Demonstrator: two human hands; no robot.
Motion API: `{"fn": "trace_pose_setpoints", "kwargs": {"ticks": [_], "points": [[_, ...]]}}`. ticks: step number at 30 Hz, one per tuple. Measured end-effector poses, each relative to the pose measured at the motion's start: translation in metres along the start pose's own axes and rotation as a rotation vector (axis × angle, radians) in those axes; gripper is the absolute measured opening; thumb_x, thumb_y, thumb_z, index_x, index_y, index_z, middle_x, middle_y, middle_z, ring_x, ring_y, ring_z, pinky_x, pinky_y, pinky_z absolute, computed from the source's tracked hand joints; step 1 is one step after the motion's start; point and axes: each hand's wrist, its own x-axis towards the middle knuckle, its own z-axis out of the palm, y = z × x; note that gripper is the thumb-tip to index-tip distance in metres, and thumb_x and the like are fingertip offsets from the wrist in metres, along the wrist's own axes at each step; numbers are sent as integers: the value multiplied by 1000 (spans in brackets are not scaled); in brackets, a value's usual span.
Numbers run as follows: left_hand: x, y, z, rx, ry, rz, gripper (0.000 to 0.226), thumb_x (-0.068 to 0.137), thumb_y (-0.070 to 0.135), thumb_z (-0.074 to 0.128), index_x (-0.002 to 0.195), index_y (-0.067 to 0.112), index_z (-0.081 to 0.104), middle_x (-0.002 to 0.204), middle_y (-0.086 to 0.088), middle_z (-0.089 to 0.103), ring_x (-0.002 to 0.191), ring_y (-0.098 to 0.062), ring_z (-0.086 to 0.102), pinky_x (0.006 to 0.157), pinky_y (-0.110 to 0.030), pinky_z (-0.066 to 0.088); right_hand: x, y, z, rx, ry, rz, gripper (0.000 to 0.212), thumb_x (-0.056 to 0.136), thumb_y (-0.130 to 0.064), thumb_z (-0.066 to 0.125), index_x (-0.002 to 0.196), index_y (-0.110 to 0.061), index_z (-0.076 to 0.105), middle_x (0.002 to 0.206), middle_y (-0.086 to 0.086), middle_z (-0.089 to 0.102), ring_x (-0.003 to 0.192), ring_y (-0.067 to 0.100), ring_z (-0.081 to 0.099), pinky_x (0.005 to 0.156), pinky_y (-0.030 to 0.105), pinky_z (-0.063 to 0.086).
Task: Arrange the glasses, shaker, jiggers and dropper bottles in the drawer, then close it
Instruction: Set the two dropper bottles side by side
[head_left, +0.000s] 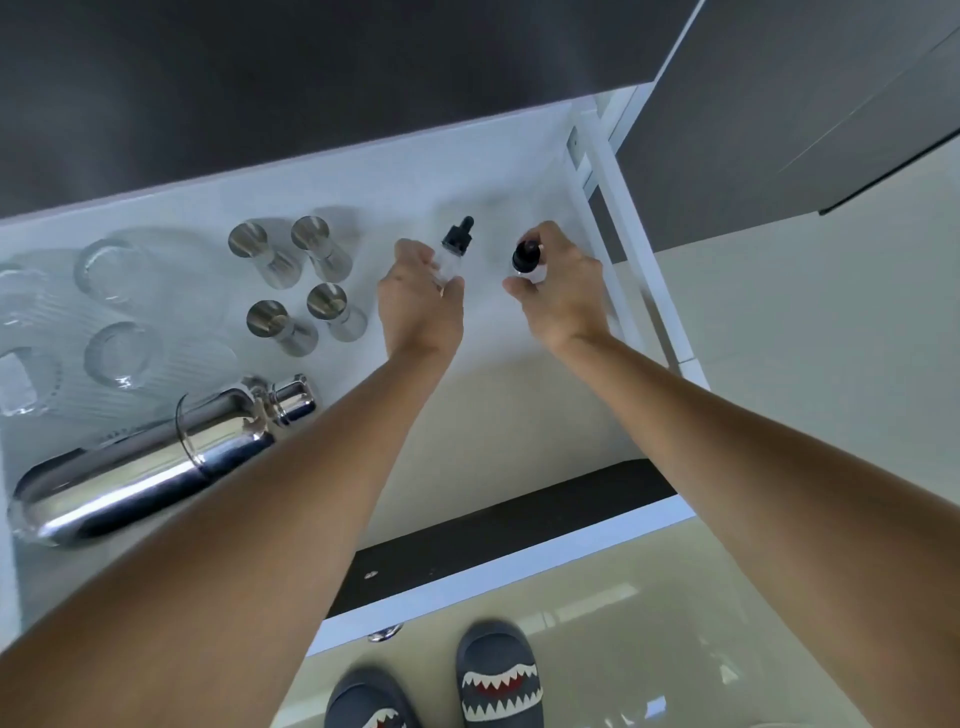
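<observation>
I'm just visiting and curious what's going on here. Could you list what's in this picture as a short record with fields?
drawer: open, white inside
glasses: clear, at the left side of the drawer
jiggers: four, metal, standing in a square group
shaker: shiny metal, lying on its side near the front
left hand: holds a dropper bottle, black cap
right hand: holds a second bottle, black cap
floor: feet in shark slippers

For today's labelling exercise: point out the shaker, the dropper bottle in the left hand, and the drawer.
shaker (150, 462): head view, on its shiny body.
dropper bottle (457, 241): head view, on its black cap.
left hand (421, 296): head view, on its back.
drawer (524, 577): head view, on its front rim.
</observation>
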Motion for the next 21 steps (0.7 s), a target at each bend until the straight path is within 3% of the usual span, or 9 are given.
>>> {"fn": "trace_pose_setpoints", "kwargs": {"ticks": [2,4,7,10,12,14,18,21], "points": [[-8,2,-1,-159,26,-85,34,86,11,61,115,7,44,95,-6,59,67,-14,52,64,-21,41,4,-6,3,41,-36,6,22,84,4,62,98,-13,56,101,8,66,82,17,63,56,10,43],[-12,2,1,-267,24,-101,38,88,8,58,122,11,40,109,-9,62,75,-17,54,70,-23,43,8,-11,9,53,-66,-18,22,81,3,63,96,-12,56,100,9,66,93,29,63,53,4,40],[-10,0,4,-267,26,-68,42,91,9,54,129,21,42,116,-1,62,98,-27,58,90,-39,49,12,-15,14,62,-74,-47,22,80,2,64,93,-13,56,98,6,67,96,26,62,56,3,40],[-8,2,4,-190,18,-57,31,91,11,53,120,18,46,112,1,64,96,-27,62,94,-48,47,13,-16,17,78,-63,-55,22,80,3,63,92,-14,55,97,4,66,98,20,61,58,0,39],[-7,1,4,-211,18,-59,27,91,5,52,117,11,44,99,1,59,89,-27,60,85,-35,47,13,-16,19,83,-65,-56,22,80,3,63,95,-12,56,96,2,65,99,16,60,60,0,40],[-4,-2,2,-220,39,-69,26,89,-2,52,113,8,46,95,4,53,83,-22,52,70,-17,37,13,-17,20,81,-81,-63,23,80,4,62,96,-12,56,98,0,65,99,12,59,61,3,43],[5,-9,0,-157,42,-42,26,85,-7,55,107,6,53,92,3,52,76,-19,45,60,-11,33,15,-21,20,75,-125,-62,23,81,2,62,97,-13,57,100,-2,64,96,11,59,57,13,43],[5,-9,-2,-156,27,-18,27,84,-8,57,107,6,55,91,3,53,76,-17,44,56,1,35,17,-22,18,88,-146,-49,23,81,2,62,98,-14,58,97,-4,61,87,14,60,54,11,41]]}}
